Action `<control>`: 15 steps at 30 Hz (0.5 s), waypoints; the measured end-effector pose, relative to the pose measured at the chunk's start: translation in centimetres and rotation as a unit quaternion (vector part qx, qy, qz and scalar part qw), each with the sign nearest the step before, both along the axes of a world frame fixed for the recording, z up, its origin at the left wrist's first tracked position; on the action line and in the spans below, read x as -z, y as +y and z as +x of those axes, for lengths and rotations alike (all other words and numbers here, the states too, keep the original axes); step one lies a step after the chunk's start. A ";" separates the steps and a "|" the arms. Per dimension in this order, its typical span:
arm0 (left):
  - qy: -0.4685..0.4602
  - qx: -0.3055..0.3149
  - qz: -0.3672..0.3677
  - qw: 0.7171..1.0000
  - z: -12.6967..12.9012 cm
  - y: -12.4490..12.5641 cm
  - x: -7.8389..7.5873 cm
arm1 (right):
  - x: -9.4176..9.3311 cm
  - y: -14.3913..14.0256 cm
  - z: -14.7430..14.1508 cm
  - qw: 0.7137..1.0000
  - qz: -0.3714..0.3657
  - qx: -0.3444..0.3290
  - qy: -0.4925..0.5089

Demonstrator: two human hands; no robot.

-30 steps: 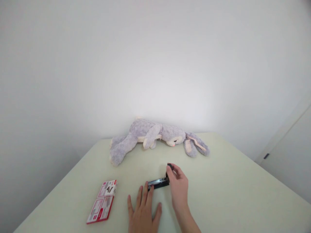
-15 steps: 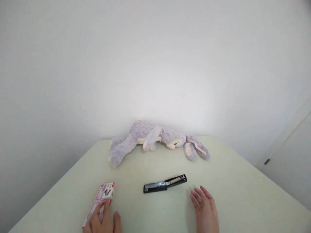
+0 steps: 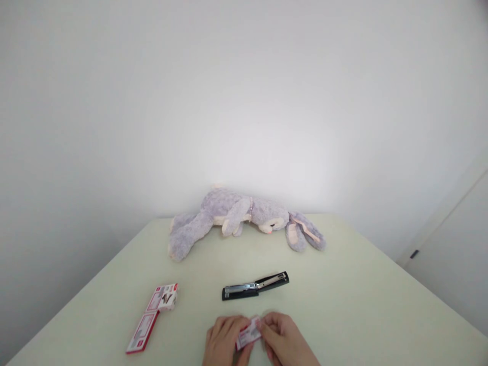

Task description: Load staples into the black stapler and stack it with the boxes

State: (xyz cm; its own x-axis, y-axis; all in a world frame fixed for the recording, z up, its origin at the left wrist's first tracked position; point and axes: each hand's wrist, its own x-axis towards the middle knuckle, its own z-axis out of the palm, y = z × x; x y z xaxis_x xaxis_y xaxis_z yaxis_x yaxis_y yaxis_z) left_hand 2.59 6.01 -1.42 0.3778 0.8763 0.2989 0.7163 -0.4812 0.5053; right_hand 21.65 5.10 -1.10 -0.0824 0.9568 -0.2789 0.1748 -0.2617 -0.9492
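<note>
Near the front edge of the view, a small red-and-white staple box (image 3: 248, 334) is held between both hands. My left hand (image 3: 225, 339) grips its left side, thumb below and fingers on top. Closed in a pinch, my right hand (image 3: 282, 336) has its thumb and fingers at the box's right end. A black stapler (image 3: 254, 286) lies opened out just beyond the hands, its metal inner parts showing. To the left, other red-and-white boxes (image 3: 143, 330) lie on the table, some with a stapler picture printed on them.
A lilac plush rabbit (image 3: 229, 206) lies on its side along the back of the pale green table (image 3: 343, 305). Behind it rises a white wall (image 3: 244, 112). A door with a dark fitting (image 3: 415, 254) is at the right.
My left hand has taken a small box from the left group and brought it to the middle. My right hand has moved left and closed on its end. The view shifted slightly.
</note>
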 end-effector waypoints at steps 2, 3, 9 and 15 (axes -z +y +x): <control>-0.028 0.048 -0.022 0.998 0.8 0.6 -0.7 | 0.2 0.5 0.8 0.999 0.013 0.026 -0.035; -0.040 0.059 -0.034 0.997 0.9 0.9 -1.1 | 0.3 0.7 1.3 0.998 0.020 0.036 -0.049; -0.094 0.027 -0.087 0.991 -0.7 1.1 -1.5 | -0.8 0.5 5.2 0.990 0.041 0.070 -0.112; -0.111 0.024 -0.096 0.989 -1.2 1.0 -1.0 | -4.4 0.4 4.4 0.929 0.132 0.047 -0.343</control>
State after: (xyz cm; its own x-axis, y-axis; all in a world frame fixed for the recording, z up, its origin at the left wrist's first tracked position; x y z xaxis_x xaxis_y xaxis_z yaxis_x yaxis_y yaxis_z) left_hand 1.40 7.02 -0.42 0.3646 0.9076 0.2081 0.5565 -0.3916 0.7328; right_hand 26.02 5.48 3.30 0.1153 0.9933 0.0109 0.7510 -0.0799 -0.6554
